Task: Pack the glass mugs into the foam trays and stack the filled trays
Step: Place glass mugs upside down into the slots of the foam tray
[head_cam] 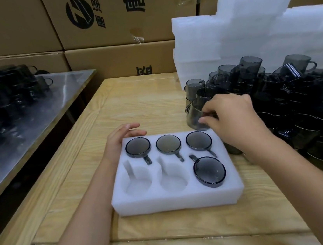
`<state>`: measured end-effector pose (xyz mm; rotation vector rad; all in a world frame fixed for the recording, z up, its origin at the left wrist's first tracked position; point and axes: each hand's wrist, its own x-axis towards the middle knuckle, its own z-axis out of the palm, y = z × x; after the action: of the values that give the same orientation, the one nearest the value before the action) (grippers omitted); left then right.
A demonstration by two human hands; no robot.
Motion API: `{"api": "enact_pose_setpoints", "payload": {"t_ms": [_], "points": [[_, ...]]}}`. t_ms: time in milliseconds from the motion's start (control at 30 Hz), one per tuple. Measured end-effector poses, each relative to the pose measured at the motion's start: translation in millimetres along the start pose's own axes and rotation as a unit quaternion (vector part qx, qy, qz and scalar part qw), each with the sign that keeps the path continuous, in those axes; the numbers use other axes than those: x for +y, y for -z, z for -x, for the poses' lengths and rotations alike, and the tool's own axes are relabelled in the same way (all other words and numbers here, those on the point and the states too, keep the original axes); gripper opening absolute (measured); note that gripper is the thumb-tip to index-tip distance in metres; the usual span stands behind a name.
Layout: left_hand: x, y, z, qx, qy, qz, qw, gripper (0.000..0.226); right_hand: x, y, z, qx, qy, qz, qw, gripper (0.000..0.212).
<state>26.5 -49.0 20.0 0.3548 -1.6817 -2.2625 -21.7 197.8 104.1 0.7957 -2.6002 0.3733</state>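
Right hand (235, 117) pinches a smoky mug (195, 116) at the foam tray's (166, 201) one o'clock. Left hand (122, 139), fingers straight, touches the tray's ten o'clock corner.

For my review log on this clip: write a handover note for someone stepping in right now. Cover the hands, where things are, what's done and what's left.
Left hand: open, fingers at the far left corner of the foam tray.
Right hand: grips a loose mug at the edge of the mug pile, right of the tray.
Done: four mugs seated, three in the far row and one in the near right pocket.
Left: near left pocket and near middle pocket are empty. Fill both, then stack the tray.
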Motion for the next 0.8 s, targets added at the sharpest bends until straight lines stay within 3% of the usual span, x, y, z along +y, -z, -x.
{"api": "enact_pose_setpoints", "payload": {"t_ms": [67,233,367,500,800], "points": [[0.4,-0.4,-0.2,0.002,0.001,0.001,1.000,0.025,-6.9,10.6,17.4,-0.009,0.040,-0.118,0.992,0.008],[0.6,-1.7,-0.6,-0.001,-0.002,0.005,1.000,0.023,-21.6,17.9,49.4,-0.075,0.133,-0.220,0.963,0.006],[0.0,-1.5,-1.0,-0.002,-0.003,0.011,1.000,0.024,-29.9,7.4,59.9,-0.103,0.159,-0.243,0.951,0.010],[-0.6,-1.7,0.0,0.000,-0.004,0.019,1.000,0.023,-33.2,4.2,59.9,-0.111,0.145,-0.268,0.946,0.034],[0.3,-2.2,-0.6,0.002,0.000,0.014,1.000,0.023,-29.4,3.0,55.5,-0.171,0.187,-0.222,0.942,0.027]]}}
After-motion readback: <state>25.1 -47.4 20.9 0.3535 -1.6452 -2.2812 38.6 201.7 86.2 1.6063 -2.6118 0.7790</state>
